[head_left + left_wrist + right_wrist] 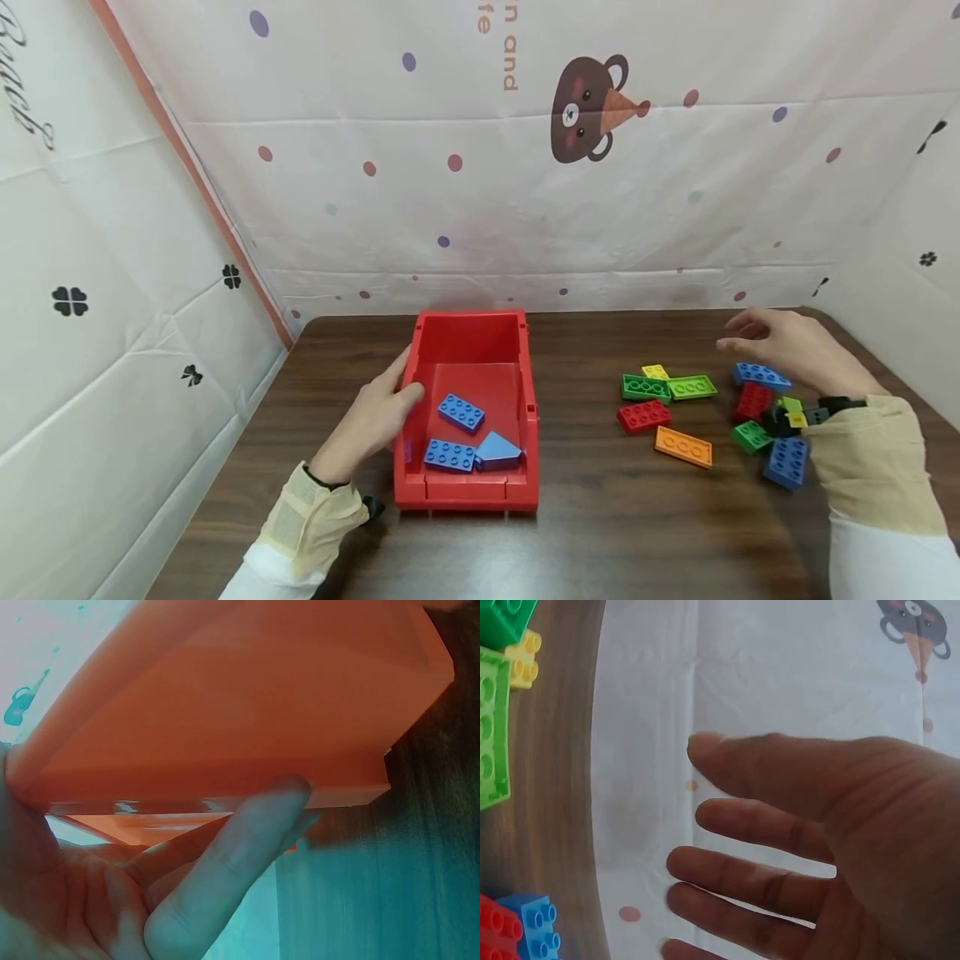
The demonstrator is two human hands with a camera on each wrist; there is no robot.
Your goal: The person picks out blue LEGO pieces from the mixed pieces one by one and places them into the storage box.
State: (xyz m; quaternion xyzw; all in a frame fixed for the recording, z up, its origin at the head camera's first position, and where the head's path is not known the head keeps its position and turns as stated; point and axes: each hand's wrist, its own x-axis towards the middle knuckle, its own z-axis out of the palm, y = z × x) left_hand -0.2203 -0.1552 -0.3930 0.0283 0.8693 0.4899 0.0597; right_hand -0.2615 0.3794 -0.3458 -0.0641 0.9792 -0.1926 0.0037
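My left hand (378,412) holds a red plastic bin (529,433) by its left wall, the thumb over the rim and the other fingers outside. Inside the bin are two blue studded bricks and a blue brick with a sloped top (497,450). In the left wrist view, fingers lie along the bin's side wall (225,697). My right hand (798,346) hovers at the table's far right, its relaxed fingers spread and holding nothing. Just below it are a blue brick (761,376) and a red brick (752,402).
Right of the bin lie a yellow brick (654,372), a dark green brick (645,388), a light green plate (692,387), a red brick (643,417) and an orange plate (683,447). Near the right wrist are a green brick (751,436) and a blue brick (787,463). Printed cloth (480,208) walls the table's back.
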